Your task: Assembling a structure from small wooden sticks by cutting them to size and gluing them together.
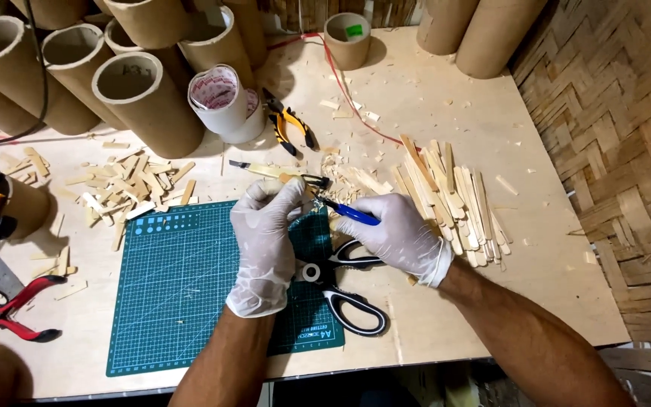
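The gloved left hand [267, 230] pinches a thin, pale wooden stick [295, 183] (light, stiff, probably snappable) while the right hand [395, 235], fingers clenched, grips a blue-handled pen-like tool [349, 213].

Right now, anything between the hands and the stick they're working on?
Nothing visible. The left hand already pinches the stick, and the right hand has the blue pen tip at it. Scissors lie below the hands, out of the way.

A small green label [353, 31] sits inside the short cardboard ring [347, 39] at the far middle of the table. Left of it, a white tape roll [220, 98] shows a round white inner label with red print.
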